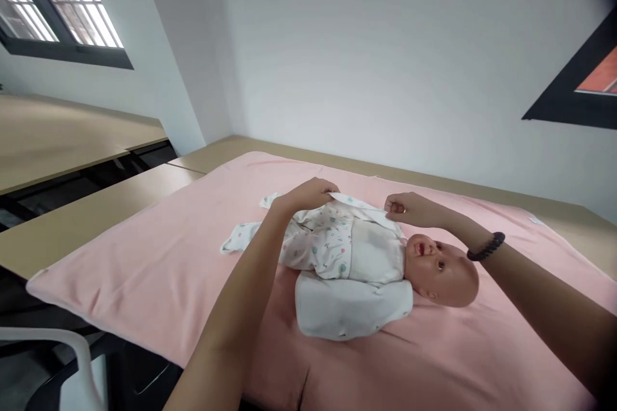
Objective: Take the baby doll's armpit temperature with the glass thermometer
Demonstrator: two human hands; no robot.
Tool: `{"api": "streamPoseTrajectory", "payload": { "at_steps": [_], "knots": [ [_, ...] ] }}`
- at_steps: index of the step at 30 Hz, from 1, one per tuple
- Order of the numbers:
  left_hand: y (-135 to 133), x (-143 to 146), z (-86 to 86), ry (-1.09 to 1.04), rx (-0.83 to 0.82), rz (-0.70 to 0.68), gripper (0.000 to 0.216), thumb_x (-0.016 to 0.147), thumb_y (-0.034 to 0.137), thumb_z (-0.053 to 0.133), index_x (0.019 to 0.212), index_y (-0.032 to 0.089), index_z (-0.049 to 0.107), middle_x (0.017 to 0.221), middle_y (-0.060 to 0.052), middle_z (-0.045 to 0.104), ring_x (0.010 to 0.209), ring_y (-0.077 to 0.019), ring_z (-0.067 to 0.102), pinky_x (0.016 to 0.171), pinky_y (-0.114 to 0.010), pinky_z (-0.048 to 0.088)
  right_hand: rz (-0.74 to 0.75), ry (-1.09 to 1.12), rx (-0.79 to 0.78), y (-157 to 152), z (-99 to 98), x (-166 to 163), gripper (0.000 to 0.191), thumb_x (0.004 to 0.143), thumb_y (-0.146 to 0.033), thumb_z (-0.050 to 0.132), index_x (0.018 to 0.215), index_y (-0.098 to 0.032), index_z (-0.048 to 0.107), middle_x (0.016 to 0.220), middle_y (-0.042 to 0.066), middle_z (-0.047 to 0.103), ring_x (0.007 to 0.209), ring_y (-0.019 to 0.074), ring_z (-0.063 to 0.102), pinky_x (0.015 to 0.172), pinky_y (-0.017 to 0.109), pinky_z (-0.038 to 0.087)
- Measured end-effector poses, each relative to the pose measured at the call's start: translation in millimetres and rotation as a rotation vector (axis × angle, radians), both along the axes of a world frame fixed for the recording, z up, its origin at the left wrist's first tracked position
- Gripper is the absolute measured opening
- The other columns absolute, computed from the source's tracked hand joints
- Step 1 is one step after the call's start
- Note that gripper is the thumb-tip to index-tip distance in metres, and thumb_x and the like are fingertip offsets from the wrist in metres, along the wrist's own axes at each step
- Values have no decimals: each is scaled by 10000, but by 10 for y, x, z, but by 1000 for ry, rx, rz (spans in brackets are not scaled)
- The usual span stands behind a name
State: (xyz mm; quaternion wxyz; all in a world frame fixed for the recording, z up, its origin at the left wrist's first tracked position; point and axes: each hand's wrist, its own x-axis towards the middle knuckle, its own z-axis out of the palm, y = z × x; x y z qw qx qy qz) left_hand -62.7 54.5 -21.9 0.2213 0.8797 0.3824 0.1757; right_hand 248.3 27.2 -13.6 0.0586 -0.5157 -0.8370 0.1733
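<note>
Pink blanket (159, 270) covered desk (72, 225) | doll (385, 260) lay on it | left hand (308, 196) and right hand (409, 209) each pinched romper (332, 241) flap edge, grip closed.

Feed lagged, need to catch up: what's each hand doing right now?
Left hand: closed, pinching the garment flap on the doll.
Right hand: closed, pinching the same flap.

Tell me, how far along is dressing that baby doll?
The doll already lies on the pink mat with the patterned romper around it. The left hand and right hand pinch the far flap. The near flap lies open, unfastened.
</note>
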Motion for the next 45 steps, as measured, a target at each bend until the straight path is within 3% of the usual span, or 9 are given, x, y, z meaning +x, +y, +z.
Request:
{"api": "streamPoseTrajectory", "payload": {
  "at_steps": [6,13,16,20,25,28,32,38,45],
  "knots": [
    [-147,-47,170,69,10,51,222,895,339,459,953,245,652,960,5,705,836,-185,613,711,-295,463,-41,135,122,-291,191,-6,143,906,-361,513,886,-223,542,893,24,665,756,167,571,637,279,404],
    [-330,-148,339,395,-200,-16,141,783,356,613,855,259,686,939,3,722,806,-189,624,674,-293,452,162,24,-20,-761,194,-210,142,930,-281,492,817,-234,565,810,-6,652,684,147,534,604,276,382],
    [-574,-41,478,596,-300,12,247,716,371,697,940,274,728,1092,-2,733,903,-215,656,742,-308,497,168,-114,-3,-990,174,-253,218,948,-273,452,745,-218,509,712,-10,594,614,141,461,555,278,318],
    [-1069,280,565,780,-202,-7,304,672,324,754,960,229,737,1042,-48,740,847,-234,672,687,-320,523,225,-197,90,-1384,84,-355,260,961,-352,506,744,-211,531,706,-4,595,612,145,490,557,286,297],
    [-1551,836,258,999,-33,-253,226,593,214,867,791,192,759,840,-90,746,825,-275,696,804,-395,562,349,-330,249,-1739,-354,-524,126,792,-255,709,855,-197,617,847,44,667,719,202,601,594,320,390],
    [-1686,1077,17,1009,-31,-173,206,700,148,771,906,157,785,975,-144,759,924,-313,710,824,-417,569,318,-369,302,-1751,-596,-548,85,833,-134,611,866,-209,632,788,45,660,660,194,589,572,316,400],
    [-1818,1220,-202,1061,-55,-82,356,646,179,813,988,85,788,1030,-197,750,914,-380,705,808,-500,581,276,-358,316,-1714,-677,-511,152,830,-59,571,796,-201,612,748,45,653,645,200,593,573,325,399],
    [-2049,1378,-490,1110,224,364,468,798,-37,494,1199,42,722,1126,-247,729,1016,-373,709,720,-395,582,236,-284,394,-1807,-761,-485,182,782,-261,763,890,-180,640,839,43,649,739,243,598,635,379,427],
    [-2015,1350,-458,1109,151,277,372,815,84,574,1138,7,742,1084,-286,726,958,-409,706,712,-439,560,279,-270,516,-1853,-915,-410,96,884,-134,658,822,-185,606,802,22,607,729,213,529,652,368,387]
  ]
}}
